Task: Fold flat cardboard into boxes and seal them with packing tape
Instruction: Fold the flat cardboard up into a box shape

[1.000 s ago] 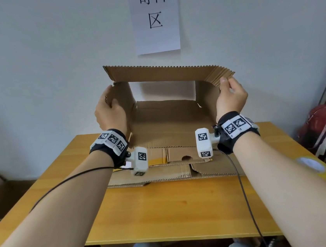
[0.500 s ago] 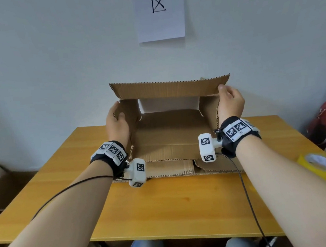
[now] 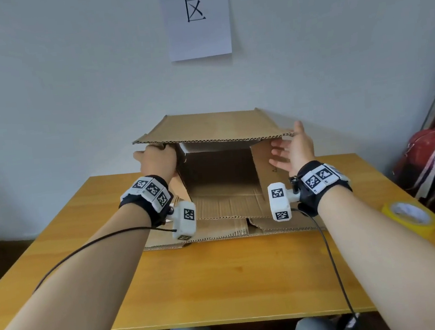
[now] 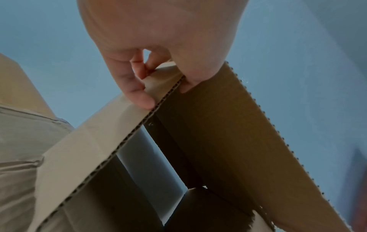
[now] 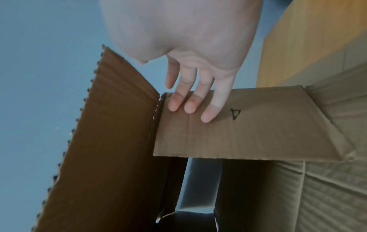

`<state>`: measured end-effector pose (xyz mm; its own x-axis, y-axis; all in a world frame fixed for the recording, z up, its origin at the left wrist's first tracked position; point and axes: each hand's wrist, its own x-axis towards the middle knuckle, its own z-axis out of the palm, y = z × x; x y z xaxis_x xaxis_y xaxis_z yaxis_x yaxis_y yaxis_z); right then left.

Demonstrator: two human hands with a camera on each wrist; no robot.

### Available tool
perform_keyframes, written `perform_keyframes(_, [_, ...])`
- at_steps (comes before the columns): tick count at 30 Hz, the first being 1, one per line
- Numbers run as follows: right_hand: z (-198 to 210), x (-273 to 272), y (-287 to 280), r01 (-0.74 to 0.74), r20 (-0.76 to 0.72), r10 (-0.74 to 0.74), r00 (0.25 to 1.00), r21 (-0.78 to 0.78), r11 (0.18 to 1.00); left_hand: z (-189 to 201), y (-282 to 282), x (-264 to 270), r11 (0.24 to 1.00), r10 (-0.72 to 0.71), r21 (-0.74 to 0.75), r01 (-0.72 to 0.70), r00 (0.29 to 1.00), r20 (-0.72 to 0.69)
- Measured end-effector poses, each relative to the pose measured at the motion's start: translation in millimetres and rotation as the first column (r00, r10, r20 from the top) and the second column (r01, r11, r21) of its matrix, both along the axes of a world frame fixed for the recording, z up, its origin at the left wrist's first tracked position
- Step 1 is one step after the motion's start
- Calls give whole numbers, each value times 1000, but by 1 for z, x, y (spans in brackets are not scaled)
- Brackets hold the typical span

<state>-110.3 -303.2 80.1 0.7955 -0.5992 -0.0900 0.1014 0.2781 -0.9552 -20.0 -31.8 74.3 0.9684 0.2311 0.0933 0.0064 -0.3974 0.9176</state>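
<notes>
One cardboard box (image 3: 219, 164) is lying on its side on the wooden counter (image 3: 224, 278), its open end facing the person and its upper long flap (image 3: 207, 130) projecting forward like a roof. Lower flaps are spreading flat on the counter in front of it. The box body is already standing as a tube, so the erecting step looks largely done — folding the end flaps is judged to be the step in hand.

The left hand (image 3: 157, 162) is gripping the left side flap (image 4: 103, 141), thumb on one face and curled fingers on the other, near the corner under the upper flap. The right hand (image 3: 294, 149) is working with fingers straight and spread, fingertips (image 5: 206, 117) pressing the outer face of the right side flap (image 5: 248, 125), clamping nothing.

No tape is showing on any seam. The yellow tape roll (image 3: 409, 217) is lying untouched at the counter's right edge, well apart from the box — closing the flaps and all sealing are remaining.
</notes>
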Motion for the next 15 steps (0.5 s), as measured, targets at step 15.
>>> perform_keyframes(15, [-2, -5, -18, -99, 94, 88, 992, 115, 988, 2, -41, 4, 970, -9, -242, 25, 998, 66])
